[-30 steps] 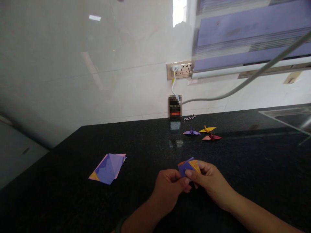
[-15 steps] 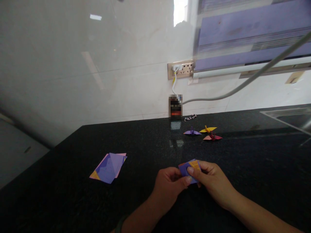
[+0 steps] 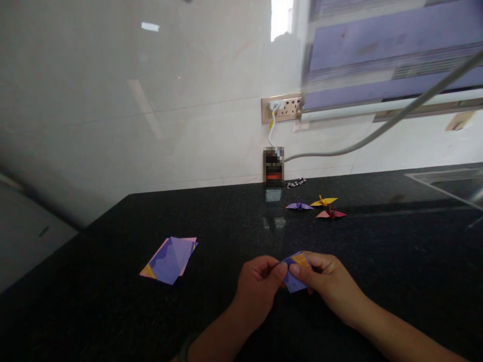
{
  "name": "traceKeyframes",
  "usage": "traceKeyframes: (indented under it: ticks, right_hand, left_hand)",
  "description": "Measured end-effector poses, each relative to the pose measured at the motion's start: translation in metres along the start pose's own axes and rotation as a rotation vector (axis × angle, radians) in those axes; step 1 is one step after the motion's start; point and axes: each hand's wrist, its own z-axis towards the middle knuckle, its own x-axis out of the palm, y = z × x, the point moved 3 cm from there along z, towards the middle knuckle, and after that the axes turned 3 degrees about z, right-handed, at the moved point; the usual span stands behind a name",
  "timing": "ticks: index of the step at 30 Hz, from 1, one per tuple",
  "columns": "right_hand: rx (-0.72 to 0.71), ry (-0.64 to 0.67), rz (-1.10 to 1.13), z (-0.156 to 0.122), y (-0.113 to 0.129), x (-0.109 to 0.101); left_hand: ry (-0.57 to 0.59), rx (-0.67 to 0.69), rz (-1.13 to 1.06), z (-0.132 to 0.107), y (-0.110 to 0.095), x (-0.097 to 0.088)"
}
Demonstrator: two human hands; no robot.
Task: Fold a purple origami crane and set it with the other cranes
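Observation:
A small folded paper (image 3: 295,271), purple with an orange patch, is held between both hands low over the black counter (image 3: 377,251). My left hand (image 3: 260,286) pinches its left edge with thumb and fingers. My right hand (image 3: 328,284) grips its right side, thumb pressed on top. A loose stack of purple, pink and orange paper sheets (image 3: 169,259) lies on the counter to the left of my hands.
Three folded paper cranes stand near the wall: purple (image 3: 299,205), yellow (image 3: 323,201) and red (image 3: 331,213). Behind them a small dark device (image 3: 273,166) hangs on a cable from a wall socket (image 3: 282,108). A sink edge (image 3: 445,181) shows at far right.
The folded paper has tipped down and flatter between my hands. My left thumb has shifted up to the paper's left corner. The hands stay in the same spot.

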Motion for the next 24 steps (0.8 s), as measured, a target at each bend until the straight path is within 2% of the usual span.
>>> traceKeyframes:
  ticks: [4, 6, 9, 15, 18, 21, 24]
  right_hand:
    - [-0.003, -0.046, 0.003, 0.000, -0.002, -0.004]
    - [-0.014, -0.049, 0.005, 0.000, -0.003, -0.004]
    - [-0.015, -0.029, 0.005, 0.000, -0.004, -0.004]
    - [0.011, 0.032, -0.020, 0.000, -0.007, 0.000]
    - [0.002, 0.024, -0.024, 0.000, -0.006, 0.000]
    - [-0.010, -0.023, 0.003, 0.001, -0.006, -0.004]
    - [-0.049, -0.126, 0.040, 0.002, -0.005, -0.011]
  left_hand:
    - [0.204, -0.112, 0.014, -0.002, 0.007, 0.008]
    - [0.249, -0.152, 0.048, -0.003, 0.007, 0.010]
    - [0.224, -0.167, 0.018, -0.004, 0.003, 0.012]
    - [0.110, -0.114, -0.096, -0.001, -0.002, 0.009]
    - [0.108, -0.132, -0.123, -0.001, 0.000, 0.008]
    - [0.122, -0.128, -0.147, -0.002, 0.000, 0.008]
    - [0.129, -0.134, -0.140, -0.002, 0.002, 0.008]
